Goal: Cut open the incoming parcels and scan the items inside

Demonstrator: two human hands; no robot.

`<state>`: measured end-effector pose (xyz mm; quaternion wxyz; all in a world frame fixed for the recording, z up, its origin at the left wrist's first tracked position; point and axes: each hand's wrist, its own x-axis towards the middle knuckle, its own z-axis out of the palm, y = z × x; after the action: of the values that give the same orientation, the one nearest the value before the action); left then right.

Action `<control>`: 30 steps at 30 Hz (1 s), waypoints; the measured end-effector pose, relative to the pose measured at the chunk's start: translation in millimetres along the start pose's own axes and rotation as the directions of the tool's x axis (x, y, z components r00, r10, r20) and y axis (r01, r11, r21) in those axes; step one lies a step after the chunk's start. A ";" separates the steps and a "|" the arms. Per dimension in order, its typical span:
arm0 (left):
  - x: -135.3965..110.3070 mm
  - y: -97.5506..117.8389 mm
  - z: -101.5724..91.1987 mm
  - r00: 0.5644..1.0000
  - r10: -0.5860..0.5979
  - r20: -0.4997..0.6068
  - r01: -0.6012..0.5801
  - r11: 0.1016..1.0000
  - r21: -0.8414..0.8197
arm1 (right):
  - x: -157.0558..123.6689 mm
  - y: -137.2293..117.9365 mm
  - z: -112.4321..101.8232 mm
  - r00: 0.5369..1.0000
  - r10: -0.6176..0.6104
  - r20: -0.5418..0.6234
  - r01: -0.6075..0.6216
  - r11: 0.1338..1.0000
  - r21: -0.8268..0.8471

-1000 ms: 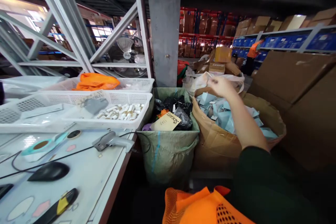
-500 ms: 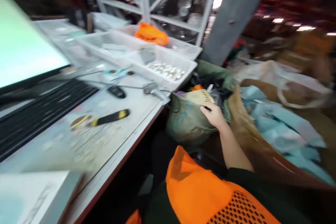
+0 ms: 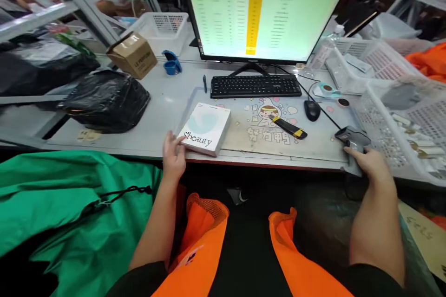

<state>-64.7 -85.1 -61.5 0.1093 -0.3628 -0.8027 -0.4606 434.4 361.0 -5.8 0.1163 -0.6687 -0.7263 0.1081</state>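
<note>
A white box (image 3: 206, 126) printed "Sbeauty" lies flat near the desk's front edge. My left hand (image 3: 174, 157) is at its lower left corner, fingers apart, with a fingertip touching or very near the box; I cannot tell exactly. On the right, my right hand (image 3: 372, 162) is closed around the handle of a grey barcode scanner (image 3: 354, 138), which rests at the desk edge with its head pointing away from me. Between the hands, a black and yellow utility knife (image 3: 289, 128) lies on a printed desk mat (image 3: 240, 137).
Behind the mat are a keyboard (image 3: 256, 86), a mouse (image 3: 312, 110) and a lit monitor (image 3: 223, 18). A black plastic-wrapped parcel (image 3: 108, 102) and a cardboard box (image 3: 132, 55) stand left. White baskets (image 3: 386, 148) line the right. A green sack (image 3: 87, 195) hangs below left.
My view has swung left from the sack beside the desk to the monitor. My right hand has left the sack's paper and now holds the scanner. My left hand has come into view.
</note>
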 end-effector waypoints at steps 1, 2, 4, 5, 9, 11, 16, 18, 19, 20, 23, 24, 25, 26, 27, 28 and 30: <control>-1.6 -3.8 -5.6 0.998 -0.014 -0.059 0.017 0.999 0.042 | -4.6 0.1 1.4 0.999 0.041 -0.015 -0.039 0.993 0.111; -3.0 -6.6 -8.8 0.997 0.005 -0.083 0.002 0.997 0.077 | -13.0 -1.2 3.4 0.996 0.083 -0.034 -0.073 0.969 0.234; -4.2 -9.3 -9.3 0.994 0.110 -0.019 -0.108 0.989 0.101 | -38.7 -7.8 9.4 0.991 0.119 -0.059 -0.075 0.871 0.485; -4.1 -9.5 -8.0 0.985 0.170 0.038 -0.172 0.982 0.081 | -54.4 -12.5 13.2 0.992 0.108 -0.057 -0.055 0.811 0.582; -7.4 -8.2 -9.0 0.962 0.249 0.111 -0.256 0.965 0.059 | -122.3 -34.7 28.7 0.997 -0.066 0.043 -0.013 0.410 0.912; -13.7 -8.3 -16.3 0.970 0.219 0.102 -0.232 0.963 0.136 | -151.2 -44.9 35.3 0.977 -0.182 0.111 -0.074 0.195 0.978; -30.7 -10.6 -30.9 0.969 0.244 -0.049 -0.225 0.944 0.241 | -191.5 -69.0 50.2 0.928 -0.324 0.185 -0.165 0.090 0.982; -35.3 -11.6 -27.5 0.961 0.261 -0.088 -0.229 0.935 0.270 | -198.3 -81.0 55.8 0.920 -0.343 0.190 -0.164 0.104 0.981; -37.7 -12.3 -24.0 0.961 0.260 -0.092 -0.225 0.931 0.287 | -201.0 -87.5 58.4 0.914 -0.355 0.195 -0.168 0.106 0.980; -40.2 -13.5 -20.1 0.963 0.255 -0.091 -0.218 0.929 0.301 | -203.5 -93.9 61.1 0.907 -0.370 0.204 -0.177 0.107 0.978; -46.7 -19.4 -12.8 0.973 0.220 -0.077 -0.187 0.934 0.304 | -210.4 -109.9 68.6 0.867 -0.432 0.248 -0.209 0.136 0.968; -47.5 -21.6 -13.7 0.977 0.201 -0.073 -0.171 0.940 0.295 | -212.5 -113.2 70.7 0.851 -0.454 0.263 -0.214 0.157 0.964; -47.2 -23.3 -16.8 0.982 0.177 -0.062 -0.153 0.947 0.283 | -214.4 -115.2 72.5 0.838 -0.472 0.273 -0.213 0.178 0.961; -45.7 -23.7 -21.8 0.987 0.148 -0.057 -0.128 0.955 0.267 | -216.2 -116.2 73.7 0.826 -0.488 0.283 -0.210 0.200 0.957; -43.0 -22.6 -28.2 0.991 0.109 -0.083 -0.087 0.967 0.238 | -217.8 -116.4 74.1 0.816 -0.500 0.290 -0.206 0.217 0.954; -39.1 -19.5 -35.3 0.988 0.051 -0.146 -0.027 0.986 0.166 | -219.4 -116.3 73.8 0.809 -0.509 0.294 -0.199 0.233 0.952; -28.1 -7.8 -47.9 0.946 -0.112 -0.305 0.092 0.993 -0.080 | -222.3 -117.3 70.8 0.783 -0.538 0.311 -0.184 0.278 0.943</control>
<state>-57.6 -140.3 -54.6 0.1980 -0.2477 -0.7780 -0.5423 318.7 129.7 -41.8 0.2698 -0.3047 -0.5885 0.6986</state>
